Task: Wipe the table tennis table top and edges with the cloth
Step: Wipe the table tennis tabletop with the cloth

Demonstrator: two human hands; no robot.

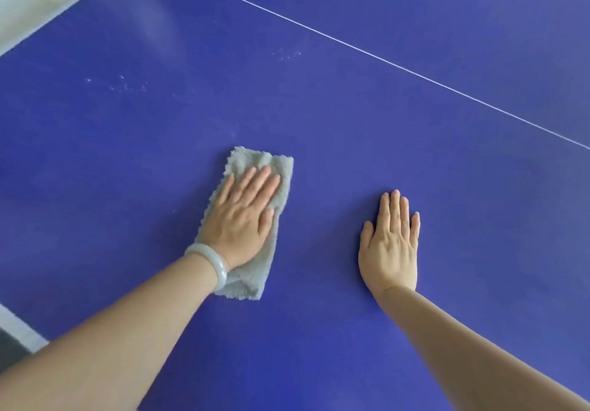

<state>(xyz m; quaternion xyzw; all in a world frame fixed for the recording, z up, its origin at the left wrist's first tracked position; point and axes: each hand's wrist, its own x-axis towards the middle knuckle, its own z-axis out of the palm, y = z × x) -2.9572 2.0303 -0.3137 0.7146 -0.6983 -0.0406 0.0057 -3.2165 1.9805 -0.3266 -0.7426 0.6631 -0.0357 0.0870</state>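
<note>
1. At ten o'clock the pale table edge (pixel 64 8) cuts the corner; below it, faint specks (pixel 127 86) dot the blue table top (pixel 319 107); I judge that patch is not yet wiped.
2. My left hand (pixel 242 219), a pale bangle (pixel 214 265) on the wrist, lies flat on the folded grey cloth (pixel 249 279); the fingers are straight and close together, pressing rather than gripping, so the whole palm can drive the cloth across the surface; the cloth points toward one o'clock, just left of centre.
3. My right hand (pixel 389 244) rests bare on the table at four o'clock of the cloth, fingers straight and narrow, holding nothing; I take it as a brace while I lean in.
4. The thin white line (pixel 367 51) runs from twelve to three o'clock, well beyond both hands.
</note>
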